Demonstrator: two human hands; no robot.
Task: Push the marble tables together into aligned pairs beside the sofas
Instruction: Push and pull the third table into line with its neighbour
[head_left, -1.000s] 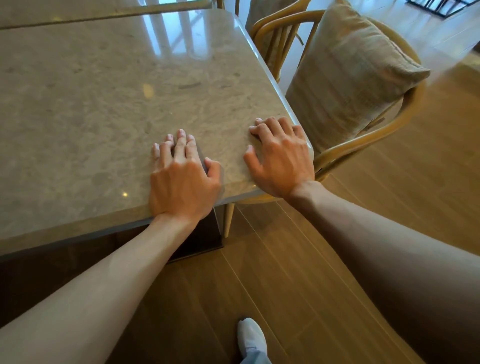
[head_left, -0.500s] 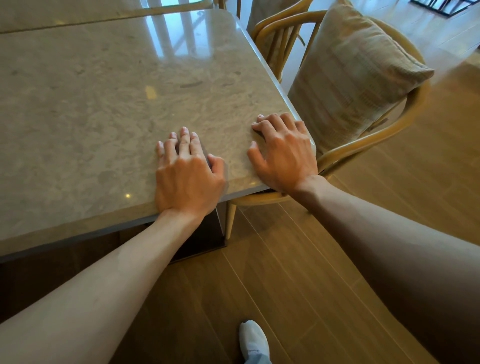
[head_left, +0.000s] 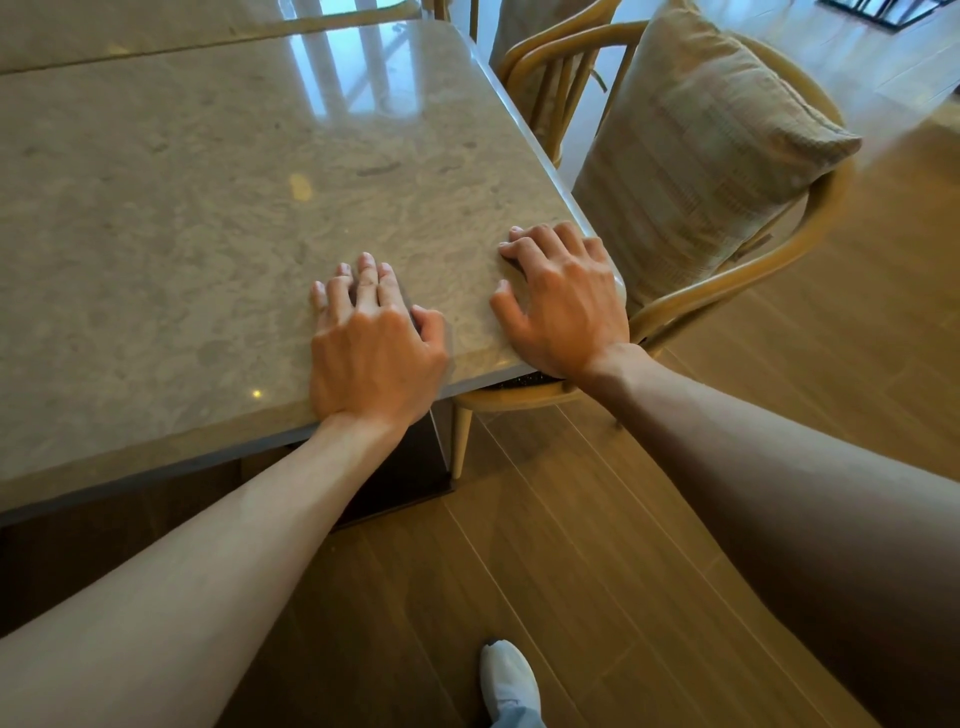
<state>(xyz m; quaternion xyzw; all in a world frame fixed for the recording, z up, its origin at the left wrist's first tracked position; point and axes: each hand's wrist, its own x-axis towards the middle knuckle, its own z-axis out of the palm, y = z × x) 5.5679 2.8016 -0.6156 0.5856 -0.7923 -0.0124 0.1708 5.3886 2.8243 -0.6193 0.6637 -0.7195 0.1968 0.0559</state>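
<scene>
The table (head_left: 182, 218) fills the upper left, its far edge lying along a second table (head_left: 104, 31) with a thin seam between them. A wooden chair (head_left: 727, 291) with a cushion (head_left: 696, 156) stands just beside the table's right edge. My left hand (head_left: 371, 353) lies flat on the top near the front edge, fingers straight, gripping nothing. My right hand (head_left: 563, 301) presses the front right corner, fingers slightly arched, thumb spread, nothing clasped. My shoe (head_left: 506, 680) stands on the wood floor (head_left: 597, 545) below.
</scene>
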